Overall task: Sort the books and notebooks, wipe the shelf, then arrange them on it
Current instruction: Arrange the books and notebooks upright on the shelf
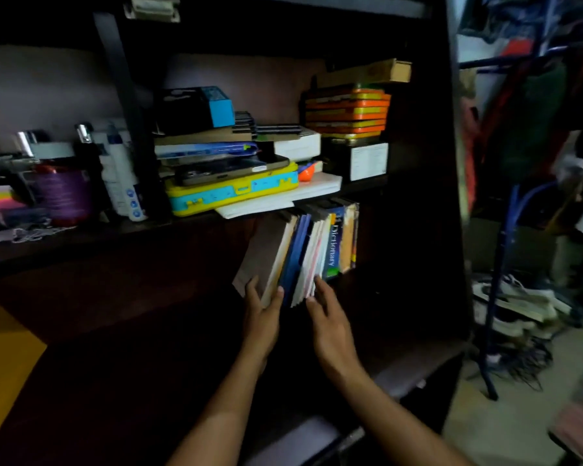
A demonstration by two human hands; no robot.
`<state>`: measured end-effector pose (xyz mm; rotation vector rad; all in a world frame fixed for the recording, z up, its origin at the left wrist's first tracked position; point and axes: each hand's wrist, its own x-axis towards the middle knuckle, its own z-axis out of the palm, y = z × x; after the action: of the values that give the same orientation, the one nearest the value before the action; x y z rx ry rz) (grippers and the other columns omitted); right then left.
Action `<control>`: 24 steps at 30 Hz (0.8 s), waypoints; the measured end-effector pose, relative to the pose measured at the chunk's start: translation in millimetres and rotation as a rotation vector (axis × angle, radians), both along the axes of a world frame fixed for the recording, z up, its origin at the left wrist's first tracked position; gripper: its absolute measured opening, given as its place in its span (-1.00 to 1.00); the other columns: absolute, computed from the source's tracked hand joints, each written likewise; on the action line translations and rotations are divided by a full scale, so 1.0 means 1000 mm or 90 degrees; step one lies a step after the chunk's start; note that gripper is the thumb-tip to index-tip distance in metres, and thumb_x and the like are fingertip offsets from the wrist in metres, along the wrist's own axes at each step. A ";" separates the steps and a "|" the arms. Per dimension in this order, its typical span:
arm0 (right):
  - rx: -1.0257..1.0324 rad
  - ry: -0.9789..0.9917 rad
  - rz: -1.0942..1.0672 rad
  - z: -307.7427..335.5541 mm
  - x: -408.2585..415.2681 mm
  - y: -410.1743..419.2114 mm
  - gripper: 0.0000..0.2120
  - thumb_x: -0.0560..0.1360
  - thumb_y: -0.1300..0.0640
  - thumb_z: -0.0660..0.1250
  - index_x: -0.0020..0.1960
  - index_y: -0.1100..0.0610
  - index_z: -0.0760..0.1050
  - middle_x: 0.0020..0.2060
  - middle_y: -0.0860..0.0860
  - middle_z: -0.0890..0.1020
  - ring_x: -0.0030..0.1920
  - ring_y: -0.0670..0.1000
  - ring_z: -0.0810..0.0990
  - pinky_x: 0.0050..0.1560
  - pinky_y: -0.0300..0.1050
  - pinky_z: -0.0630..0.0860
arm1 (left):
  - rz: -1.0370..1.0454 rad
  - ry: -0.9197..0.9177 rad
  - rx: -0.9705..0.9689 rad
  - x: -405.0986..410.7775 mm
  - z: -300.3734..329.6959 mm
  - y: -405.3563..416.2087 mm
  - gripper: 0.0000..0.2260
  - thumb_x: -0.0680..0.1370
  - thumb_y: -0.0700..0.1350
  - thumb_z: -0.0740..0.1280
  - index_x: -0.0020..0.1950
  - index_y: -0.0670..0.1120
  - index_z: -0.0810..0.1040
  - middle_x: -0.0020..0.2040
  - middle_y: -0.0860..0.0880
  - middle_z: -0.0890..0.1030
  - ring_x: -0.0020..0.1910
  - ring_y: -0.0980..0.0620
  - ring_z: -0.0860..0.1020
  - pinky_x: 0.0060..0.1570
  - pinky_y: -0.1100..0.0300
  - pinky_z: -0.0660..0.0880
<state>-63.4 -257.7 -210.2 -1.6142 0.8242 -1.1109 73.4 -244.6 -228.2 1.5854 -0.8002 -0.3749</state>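
- A row of books stood leaning leftward in the lower compartment of a dark shelf, close under the board above and toward its right side.
- A blue dictionary stood near the right end of the row.
- The left hand held the leftmost pale book at its bottom edge, thumb on one face and fingers on the other.
- The right hand lay with straight fingers against the bottom edges of the middle books, gripping nothing.
- The board above carried a yellow and blue case, loose white papers, a stack of orange tins and a white bottle.
- The step appeared to be the arranging: the books looked already placed and were being squared up.
- Next, the leaning books probably needed pushing upright toward the right end, both hands pressing the row together so nothing slid out.
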 end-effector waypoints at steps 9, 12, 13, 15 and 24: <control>-0.034 0.195 -0.111 0.043 -0.228 0.044 -0.52 0.59 0.04 0.37 0.48 0.04 0.38 0.36 -0.02 0.51 0.34 -0.11 0.49 0.38 -0.18 0.42 | -0.387 0.019 0.017 -0.215 0.047 0.034 -0.66 0.63 -0.14 0.36 0.35 0.13 0.43 0.21 0.04 0.56 0.17 0.09 0.57 0.13 0.14 0.54; -0.008 0.260 -0.194 0.060 -0.318 0.068 -0.56 0.58 0.05 0.35 0.44 0.05 0.40 0.32 0.02 0.55 0.28 -0.04 0.55 0.34 -0.01 0.48 | -0.538 0.038 0.039 -0.311 0.048 0.035 -0.77 0.65 -0.22 0.30 0.20 0.10 0.52 0.08 0.01 0.65 0.08 0.02 0.62 0.05 0.12 0.54; -0.020 0.286 -0.207 0.066 -0.339 0.074 -0.55 0.58 0.06 0.35 0.44 0.05 0.40 0.33 0.02 0.55 0.28 -0.05 0.54 0.34 -0.06 0.48 | -0.566 0.040 0.042 -0.331 0.049 0.036 -0.79 0.65 -0.22 0.30 0.22 0.05 0.53 0.07 -0.02 0.66 0.07 0.01 0.62 0.03 0.15 0.53; -0.040 0.343 -0.248 0.077 -0.393 0.092 -0.49 0.55 0.04 0.38 0.46 0.07 0.38 0.36 0.02 0.52 0.33 -0.06 0.50 0.40 -0.11 0.41 | -0.638 0.026 0.059 -0.383 0.053 0.046 -0.80 0.66 -0.20 0.30 0.26 -0.01 0.52 0.07 -0.05 0.66 0.05 0.02 0.62 0.02 0.18 0.51; 0.027 0.689 -0.433 0.080 -0.575 0.160 -0.37 0.60 -0.22 0.26 0.57 0.00 0.20 0.53 -0.01 0.29 0.51 0.05 0.26 0.45 -0.04 0.26 | -0.826 -0.086 0.183 -0.517 0.048 0.067 -0.67 0.60 -0.09 0.41 0.33 0.05 0.44 0.23 0.06 0.55 0.06 0.38 0.56 0.00 0.43 0.47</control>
<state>-638.6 -98.0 -130.6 -1.9238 2.1944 -0.5340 -443.6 -178.0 -180.6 1.1404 -1.8942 -1.3490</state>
